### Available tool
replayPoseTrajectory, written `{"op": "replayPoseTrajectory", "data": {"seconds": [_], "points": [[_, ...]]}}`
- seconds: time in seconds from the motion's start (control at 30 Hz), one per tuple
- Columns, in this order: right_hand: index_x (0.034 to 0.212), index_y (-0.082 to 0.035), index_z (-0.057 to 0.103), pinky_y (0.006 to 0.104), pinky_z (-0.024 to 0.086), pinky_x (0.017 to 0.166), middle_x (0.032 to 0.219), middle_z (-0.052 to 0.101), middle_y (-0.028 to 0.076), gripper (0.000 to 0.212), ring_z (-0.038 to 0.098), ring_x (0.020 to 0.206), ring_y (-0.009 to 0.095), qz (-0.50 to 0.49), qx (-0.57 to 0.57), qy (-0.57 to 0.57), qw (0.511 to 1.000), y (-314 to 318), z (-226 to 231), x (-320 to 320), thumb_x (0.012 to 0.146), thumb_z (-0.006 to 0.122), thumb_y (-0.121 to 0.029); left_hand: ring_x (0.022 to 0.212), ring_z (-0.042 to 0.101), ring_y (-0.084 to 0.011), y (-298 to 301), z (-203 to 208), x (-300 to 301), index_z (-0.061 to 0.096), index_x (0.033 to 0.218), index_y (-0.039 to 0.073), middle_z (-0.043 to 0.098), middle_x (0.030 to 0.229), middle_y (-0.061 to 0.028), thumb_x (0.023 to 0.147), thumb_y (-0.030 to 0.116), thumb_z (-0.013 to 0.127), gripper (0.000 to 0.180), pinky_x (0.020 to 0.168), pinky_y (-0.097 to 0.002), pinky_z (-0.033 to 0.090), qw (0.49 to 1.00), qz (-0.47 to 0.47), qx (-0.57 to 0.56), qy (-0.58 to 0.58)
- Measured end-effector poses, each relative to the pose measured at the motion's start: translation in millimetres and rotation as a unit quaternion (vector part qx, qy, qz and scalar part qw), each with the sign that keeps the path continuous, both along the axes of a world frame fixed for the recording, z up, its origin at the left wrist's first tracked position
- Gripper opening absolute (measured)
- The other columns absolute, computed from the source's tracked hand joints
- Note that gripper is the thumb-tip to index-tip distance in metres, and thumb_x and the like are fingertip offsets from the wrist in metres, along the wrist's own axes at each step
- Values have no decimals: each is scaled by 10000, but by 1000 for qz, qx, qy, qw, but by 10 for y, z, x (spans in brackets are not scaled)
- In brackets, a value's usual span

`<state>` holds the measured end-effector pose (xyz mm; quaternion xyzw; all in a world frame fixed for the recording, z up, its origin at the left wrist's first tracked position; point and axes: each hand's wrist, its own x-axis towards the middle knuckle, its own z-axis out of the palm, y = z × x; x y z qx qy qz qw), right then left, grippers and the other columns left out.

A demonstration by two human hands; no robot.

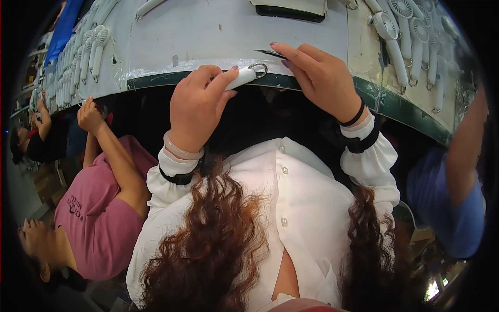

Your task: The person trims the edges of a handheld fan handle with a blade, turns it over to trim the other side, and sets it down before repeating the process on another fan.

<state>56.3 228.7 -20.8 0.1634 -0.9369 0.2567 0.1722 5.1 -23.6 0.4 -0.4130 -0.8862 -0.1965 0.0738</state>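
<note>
My left hand is closed around a white handheld fan at the table's near edge. Only the handle end shows, with a metal ring clip pointing right; the rest is hidden by my fingers and palm. To the right, my right hand pinches a pair of dark, pointed tweezers, tips toward the left. The tweezers are above the clip and apart from it.
Many white handheld fans lie on the table at right and far left. A dark-edged tray sits at the back. One co-worker in a pink shirt works at left; another in blue is at right.
</note>
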Motion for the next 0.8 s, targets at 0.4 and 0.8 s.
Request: {"op": "replayPoseTrajectory", "data": {"seconds": [0.4, 0.8], "points": [[1148, -7, 613, 219, 498, 673, 992, 698, 56, 197, 600, 747, 78, -6, -383, -213, 899, -271, 24, 30, 958, 582, -48, 784, 605, -269, 71, -91, 62, 661, 1106, 104, 616, 946, -86, 707, 95, 790, 420, 691, -352, 489, 993, 4, 116, 16], [1209, -1, 536, 205, 496, 777, 1116, 691, 83, 243, 620, 940, 76, 28, -522, -139, 841, -400, -2, 115, 966, 542, -4, 791, 606, -235, 73, -115, 75, 670, 1090, 105, 623, 957, -58, 709, 114, 807, 406, 687, -349, 488, 983, 26, 136, 119]]}}
